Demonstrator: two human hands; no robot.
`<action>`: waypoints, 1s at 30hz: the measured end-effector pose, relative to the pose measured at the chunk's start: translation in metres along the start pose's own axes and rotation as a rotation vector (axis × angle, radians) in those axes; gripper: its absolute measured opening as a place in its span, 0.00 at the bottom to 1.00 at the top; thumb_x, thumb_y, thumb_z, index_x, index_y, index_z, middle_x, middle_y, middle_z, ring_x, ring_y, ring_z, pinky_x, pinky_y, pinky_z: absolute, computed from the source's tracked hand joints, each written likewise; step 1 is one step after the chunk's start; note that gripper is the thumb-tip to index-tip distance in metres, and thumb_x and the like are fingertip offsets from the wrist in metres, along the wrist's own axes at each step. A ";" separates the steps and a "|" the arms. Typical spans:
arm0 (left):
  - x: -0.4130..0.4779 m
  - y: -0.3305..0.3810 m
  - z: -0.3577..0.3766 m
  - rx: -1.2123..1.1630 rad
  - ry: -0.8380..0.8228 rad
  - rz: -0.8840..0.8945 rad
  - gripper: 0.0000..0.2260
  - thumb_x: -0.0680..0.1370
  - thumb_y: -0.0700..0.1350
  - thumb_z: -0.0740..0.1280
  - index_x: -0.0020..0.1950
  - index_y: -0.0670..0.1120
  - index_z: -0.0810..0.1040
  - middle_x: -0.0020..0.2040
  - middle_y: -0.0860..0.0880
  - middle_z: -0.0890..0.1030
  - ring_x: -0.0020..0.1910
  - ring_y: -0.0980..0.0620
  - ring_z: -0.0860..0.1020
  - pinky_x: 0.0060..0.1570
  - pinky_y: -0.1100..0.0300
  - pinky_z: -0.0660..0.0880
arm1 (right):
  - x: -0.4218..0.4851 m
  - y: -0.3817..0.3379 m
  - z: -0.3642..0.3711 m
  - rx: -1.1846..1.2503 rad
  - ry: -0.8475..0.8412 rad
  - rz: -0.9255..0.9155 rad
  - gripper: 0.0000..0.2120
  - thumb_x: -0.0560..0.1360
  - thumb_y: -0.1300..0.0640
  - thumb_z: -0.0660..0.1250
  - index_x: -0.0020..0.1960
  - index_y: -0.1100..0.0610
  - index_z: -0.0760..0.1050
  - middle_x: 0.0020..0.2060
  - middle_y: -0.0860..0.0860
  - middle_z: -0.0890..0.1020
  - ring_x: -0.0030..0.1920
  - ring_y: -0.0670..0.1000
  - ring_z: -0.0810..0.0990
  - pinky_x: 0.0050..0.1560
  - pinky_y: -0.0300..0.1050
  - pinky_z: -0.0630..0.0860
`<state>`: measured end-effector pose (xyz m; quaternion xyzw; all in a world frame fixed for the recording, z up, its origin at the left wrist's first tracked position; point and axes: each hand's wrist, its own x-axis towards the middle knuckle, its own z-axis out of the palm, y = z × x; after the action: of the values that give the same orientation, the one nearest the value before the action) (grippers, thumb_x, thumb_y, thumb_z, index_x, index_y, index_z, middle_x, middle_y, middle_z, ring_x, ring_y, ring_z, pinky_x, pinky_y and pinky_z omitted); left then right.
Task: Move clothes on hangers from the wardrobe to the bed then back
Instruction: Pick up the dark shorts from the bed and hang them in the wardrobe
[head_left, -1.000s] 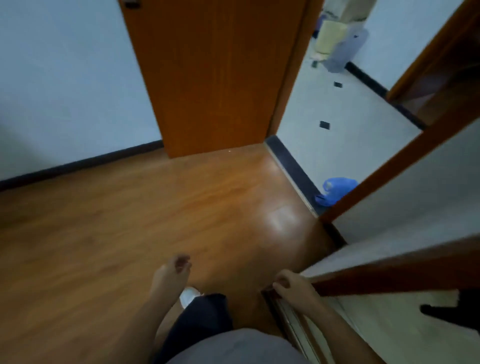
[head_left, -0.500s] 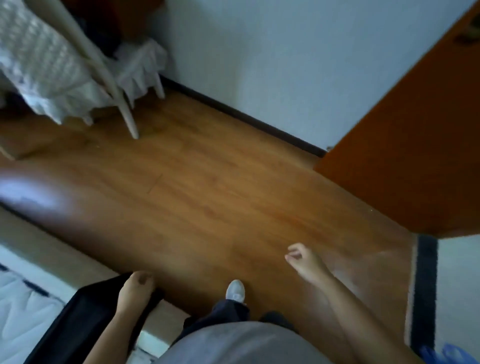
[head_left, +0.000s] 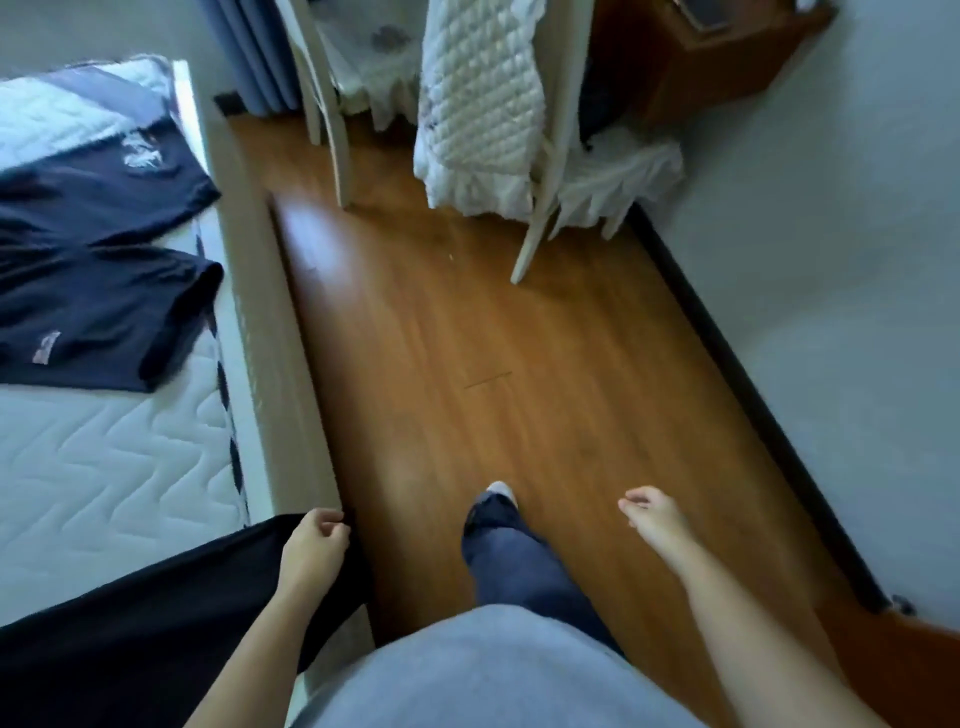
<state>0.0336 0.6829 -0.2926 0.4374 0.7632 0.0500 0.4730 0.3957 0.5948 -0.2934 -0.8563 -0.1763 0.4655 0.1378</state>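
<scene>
Both hands are empty. The left hand (head_left: 314, 545) hangs with its fingers loosely curled in the lower left of the frame, in front of the edge of a black garment (head_left: 156, 623), and nothing shows in its grasp. Whether it brushes the cloth I cannot tell. The right hand (head_left: 652, 514) swings free over the floor (head_left: 467, 364) at lower right, fingers relaxed and holding nothing.

The view has swung round. A second ago it faced an orange door, with the right hand resting on a brown-edged panel at lower right. Half a second ago it was turning past the wall. Now it looks along the bed (head_left: 104, 467), which fills the left of the frame. The right hand has let go of the panel, and one foot is forward in a stride.

The clothes lie on the bed. Two navy garments (head_left: 104, 317) are spread flat at upper left, and the black one is draped over the near corner. No hangers are visible, and the wardrobe is out of frame. A chair (head_left: 483, 104) stands at top centre.

With clothes on the bed and both hands free, the person is probably coming to collect one for the trip back.
</scene>
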 end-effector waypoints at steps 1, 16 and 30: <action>0.005 0.009 -0.005 -0.011 0.016 -0.029 0.07 0.76 0.40 0.61 0.52 0.46 0.74 0.48 0.45 0.80 0.49 0.46 0.79 0.47 0.53 0.73 | 0.016 -0.025 -0.005 -0.049 -0.028 -0.019 0.15 0.76 0.61 0.63 0.60 0.66 0.72 0.49 0.62 0.79 0.47 0.58 0.77 0.42 0.43 0.70; 0.094 0.016 -0.124 -0.757 0.546 -0.511 0.09 0.76 0.34 0.61 0.56 0.35 0.74 0.46 0.39 0.79 0.44 0.43 0.78 0.42 0.55 0.71 | 0.137 -0.397 0.140 -0.561 -0.350 -0.427 0.07 0.74 0.58 0.65 0.51 0.58 0.76 0.50 0.57 0.81 0.54 0.58 0.79 0.59 0.53 0.75; 0.298 0.102 -0.293 -0.922 0.508 -0.465 0.06 0.76 0.36 0.61 0.51 0.43 0.74 0.44 0.43 0.79 0.47 0.42 0.79 0.49 0.54 0.72 | 0.127 -0.697 0.327 -0.858 -0.408 -0.753 0.12 0.76 0.58 0.63 0.58 0.61 0.74 0.54 0.57 0.79 0.51 0.54 0.76 0.47 0.43 0.71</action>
<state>-0.1778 1.0576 -0.2841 -0.0191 0.8283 0.3759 0.4151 0.0623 1.2998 -0.2820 -0.6076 -0.6620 0.4269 -0.1012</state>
